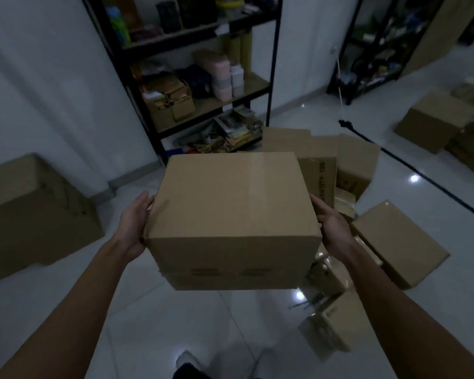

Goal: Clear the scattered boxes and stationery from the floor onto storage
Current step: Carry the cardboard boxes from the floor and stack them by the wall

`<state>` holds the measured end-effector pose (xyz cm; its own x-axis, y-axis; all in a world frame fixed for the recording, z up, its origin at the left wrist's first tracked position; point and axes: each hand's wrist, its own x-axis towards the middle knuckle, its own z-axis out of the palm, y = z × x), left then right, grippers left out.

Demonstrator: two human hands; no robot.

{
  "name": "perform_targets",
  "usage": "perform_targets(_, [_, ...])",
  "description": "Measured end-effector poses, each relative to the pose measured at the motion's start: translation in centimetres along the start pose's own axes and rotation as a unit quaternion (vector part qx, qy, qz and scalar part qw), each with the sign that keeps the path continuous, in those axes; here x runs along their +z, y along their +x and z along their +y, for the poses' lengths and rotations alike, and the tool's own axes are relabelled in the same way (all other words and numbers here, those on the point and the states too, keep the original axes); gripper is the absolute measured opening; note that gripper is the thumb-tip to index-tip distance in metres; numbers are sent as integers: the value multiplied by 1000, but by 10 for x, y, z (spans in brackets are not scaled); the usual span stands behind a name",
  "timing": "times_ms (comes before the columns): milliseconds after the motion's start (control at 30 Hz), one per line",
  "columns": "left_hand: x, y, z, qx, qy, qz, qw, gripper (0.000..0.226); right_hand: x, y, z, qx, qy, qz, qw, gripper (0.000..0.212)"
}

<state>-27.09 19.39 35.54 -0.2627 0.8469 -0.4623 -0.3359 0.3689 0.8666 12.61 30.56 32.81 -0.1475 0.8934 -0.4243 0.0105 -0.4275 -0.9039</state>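
Head view: sealed cardboard box (233, 212) held mid-air above tiled floor (148, 324), clamped between left hand (133, 225) and right hand (330, 225), palms flat on opposite sides, fingers straight. Probably stiff, smooth-sided, moderate weight; safer supported under bottom edges. More scattered boxes (394, 242) right, black shelf (203, 86) far.

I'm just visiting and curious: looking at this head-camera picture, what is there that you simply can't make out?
- What is inside the carried box: its top is closed.
- The fingertips of the left hand and right hand: hidden behind the box's sides.
- Items on the black shelf: dim and blurred.
- The large box at left: cut off by the frame edge.
- The floor boxes beyond: partly hidden by the carried box.
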Motion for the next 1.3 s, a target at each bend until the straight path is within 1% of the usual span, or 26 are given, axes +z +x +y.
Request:
perform_targets(100, [-49, -10, 17, 16, -23, 19, 999, 78, 41, 2, -24, -29, 21, -37, 999, 52])
perform_targets(167, [-80, -18, 24, 36, -29, 41, 998, 79, 72, 5, -37, -32, 41, -59, 997, 43])
perform_targets(200, [-94, -23, 28, 50, -29, 49, 997, 76, 90, 5, -43, -31, 47, -66, 996, 39])
perform_targets(267, [-121, -33, 32, 85, -31, 52, 995, 64, 129, 7, -53, -24, 45, -78, 996, 31])
perform_targets(333, [-147, -45, 33, 112, -41, 45, 992, 53, 166, 8, -59, -12, 36, -76, 996, 28])
perform_targets(367, [-160, -52, 34, 121, -41, 44, 991, 52, 184, 10, -60, -3, 26, -71, 997, 29])
perform_targets(400, [-173, -59, 35, 132, -42, 46, 989, 55, 201, 14, -60, 10, 11, -65, 998, 31])
perform_targets(433, [-186, -65, 36, 147, -47, 59, 986, 63, 218, 18, -60, 21, 3, -60, 998, 33])
perform_targets(500, [-215, -74, 38, 172, -57, 101, 978, 87, 255, 24, -59, 32, 8, -64, 997, 35])
perform_targets(633, [-273, -94, 41, 202, 5, 157, 967, 90, 331, 19, -57, 49, 2, -124, 991, 41])
perform_targets(700, [-297, -100, 44, 209, 37, 211, 954, 76, 367, 19, -52, 57, -8, -137, 989, 43])
perform_targets(767, [-324, -100, 47, 218, 35, 278, 935, 59, 404, 26, -44, 53, -25, -153, 986, 42])
perform_targets(833, [-349, -98, 52, 213, 15, 324, 922, 53, 442, 33, -34, 46, -38, -153, 986, 39])
perform_targets(900, [-372, -93, 56, 207, -1, 337, 919, 53, 477, 40, -26, 43, -42, -160, 985, 38])
perform_targets(1000, [-408, -78, 62, 199, -15, 347, 917, 55, 526, 53, -20, 72, -15, -189, 979, 41])
perform_targets(1067, [-433, -67, 71, 193, -22, 355, 914, 56, 555, 65, -24, 76, -14, -213, 974, 41])
perform_targets(1233, [-486, -23, 101, 179, -46, 376, 908, 49, 631, 114, -40, 50, -22, -284, 957, 40])
perform_targets(1300, [-504, -2, 117, 178, -53, 375, 908, 45, 664, 133, -52, 47, -23, -295, 954, 39])
